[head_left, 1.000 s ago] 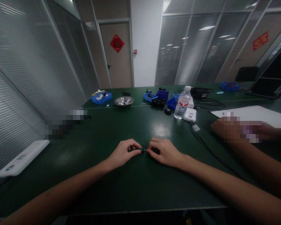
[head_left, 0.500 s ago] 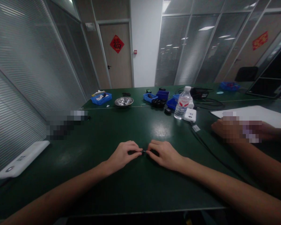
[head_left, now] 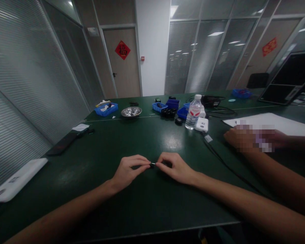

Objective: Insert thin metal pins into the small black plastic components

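Note:
Low over the green table, my left hand [head_left: 128, 171] has its thumb and fingertips pinched on a small black piece [head_left: 151, 165]. A thin, shiny silvery bit [head_left: 154, 163] sticks out of it toward the right. My right hand [head_left: 176, 167] is closed, its thumb and forefinger at the end of that silvery bit. What kind of part this is cannot be made out at this size. Both hands face each other with only a narrow gap between their fingertips.
Ahead stand a metal dish [head_left: 131, 112], a blue tray [head_left: 106, 109], blue bins [head_left: 159, 106] and a water bottle [head_left: 194, 112] beside a white power bank [head_left: 201, 124]. Its black cable [head_left: 223, 166] runs toward me. Another person's hands [head_left: 240, 137] work at right. A white device [head_left: 17, 181] lies left.
The view has turned slightly right, so the scene sits further left. Both hands keep their pinch; the small piece between them shows a little more of its silvery part.

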The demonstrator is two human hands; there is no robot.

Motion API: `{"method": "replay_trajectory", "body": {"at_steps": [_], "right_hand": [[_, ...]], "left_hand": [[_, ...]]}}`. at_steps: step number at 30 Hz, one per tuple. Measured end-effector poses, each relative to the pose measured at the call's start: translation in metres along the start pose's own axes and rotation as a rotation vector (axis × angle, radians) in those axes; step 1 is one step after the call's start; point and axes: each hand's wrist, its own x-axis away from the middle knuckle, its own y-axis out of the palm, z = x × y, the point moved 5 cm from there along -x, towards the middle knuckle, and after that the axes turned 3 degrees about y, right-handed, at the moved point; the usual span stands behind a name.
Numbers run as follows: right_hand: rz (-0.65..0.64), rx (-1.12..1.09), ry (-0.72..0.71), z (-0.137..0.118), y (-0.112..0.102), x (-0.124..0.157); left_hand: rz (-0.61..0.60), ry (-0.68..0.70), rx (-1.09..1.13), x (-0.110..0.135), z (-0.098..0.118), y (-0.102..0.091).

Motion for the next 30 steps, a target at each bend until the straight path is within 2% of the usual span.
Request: {"method": "replay_trajectory", "body": {"at_steps": [6, 8, 13, 15, 24, 30], "right_hand": [[-0.002, -0.104, 0.016, -0.002, 0.0, -0.001], [0.005, -0.071, -0.007, -0.004, 0.0, 0.0], [-0.021, 0.142, -0.099, -0.008, 0.0, 0.003], [-0.015, 0.138, -0.1, -0.008, -0.001, 0.003], [0.015, -0.007, -0.038, -0.005, -0.001, 0.001], [0.038, -0.058, -0.043, -0.013, -0.003, 0.001]], "left_hand": [[0.117, 0.05, 0.031, 0.001, 0.002, -0.005], [0.095, 0.074, 0.01, 0.0, 0.004, -0.004], [-0.055, 0.095, -0.067, 0.0, 0.005, 0.003], [-0.059, 0.087, -0.048, 0.001, 0.004, 0.003], [0.038, -0.037, 0.082, -0.001, 0.006, 0.002], [0.118, -0.057, 0.203, 0.0, 0.006, 0.002]]}}
